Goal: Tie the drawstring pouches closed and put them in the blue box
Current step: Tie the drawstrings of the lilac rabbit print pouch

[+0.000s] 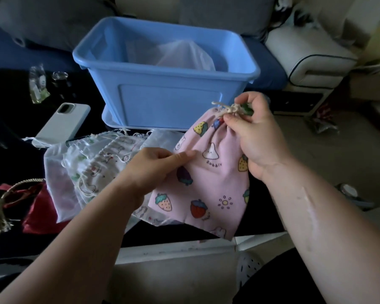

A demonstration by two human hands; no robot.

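Bare forearms reach in from the bottom edge, over the near side of the dark table (pixel 9 249). Left grip (pixel 154 165) pinches a fold of the pink pouch (pixel 206 185) between thumb and curled fingers, at the pouch's left edge, in front of the blue box (pixel 162 99). Right grip (pixel 255 137) is clenched round the gathered neck of the same pouch, just off the box's front right corner. Its thumb and forefinger nip the cream drawstring (pixel 226 109), which is bunched there in a knot or loop; whether it is fully tied I cannot tell. The pouch, printed with strawberries, a sun and a small rabbit, is held slanted between the two grips with its mouth drawn shut.

Further left of the box and nearer the camera lies a red satin pouch (pixel 35 211) with a gold tasselled cord (pixel 0 216). Just in front of the box, towards its left corner, a heap of white pouches (pixel 92 165) lies on the table, some of them printed with small animals, their cords loose. A phone (pixel 62 121) in a pale case lies camera side up beside the box's front left corner. Further left again sit a small clear packet (pixel 36 86) and a dark round object (pixel 59 80) too dim to make out.

The box stands on a flat blue lid (pixel 110 120). Inside it, against the far wall, lies a translucent white pouch (pixel 184 55). Behind the box runs a sofa (pixel 53 25), and to the box's right stands a white padded seat (pixel 305 51).
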